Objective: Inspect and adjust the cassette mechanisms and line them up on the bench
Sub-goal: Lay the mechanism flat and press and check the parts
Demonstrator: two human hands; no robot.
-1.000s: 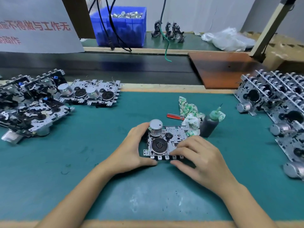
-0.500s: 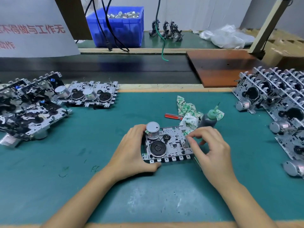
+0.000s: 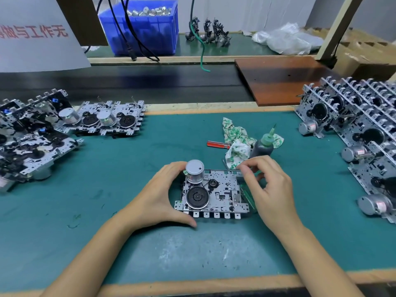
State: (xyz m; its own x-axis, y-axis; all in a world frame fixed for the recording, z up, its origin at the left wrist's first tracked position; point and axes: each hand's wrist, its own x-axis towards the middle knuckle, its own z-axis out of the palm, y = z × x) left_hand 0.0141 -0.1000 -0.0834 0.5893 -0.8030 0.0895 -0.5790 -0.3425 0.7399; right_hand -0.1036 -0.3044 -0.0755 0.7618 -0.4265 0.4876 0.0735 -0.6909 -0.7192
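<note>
1. On teal bench mat point(image 3: 107, 211), centre: silver stamped-metal cassette mechanism point(image 3: 214, 195), cradled by left hand point(image 3: 158, 200), fingers curled around its left edge.
2. Right hand point(image 3: 272, 189) pinching far-right corner.
3. Best braced firmly, adjusted gently.
4. Beyond: finished mechanisms flanking, dark oil bottle point(image 3: 262, 146), blue plastic bin point(image 3: 145, 28).

Teal bench mat point(image 3: 128, 179), blue bin point(image 3: 150, 33), red-handled screwdriver point(image 3: 217, 144), green-and-white patterned rag point(image 3: 235, 136), silver-and-black cassette mechanism point(image 3: 220, 191).

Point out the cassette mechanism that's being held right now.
The lone mechanism at centre bench, between the left hand and right hand; the others lie untouched at the sides.
</note>
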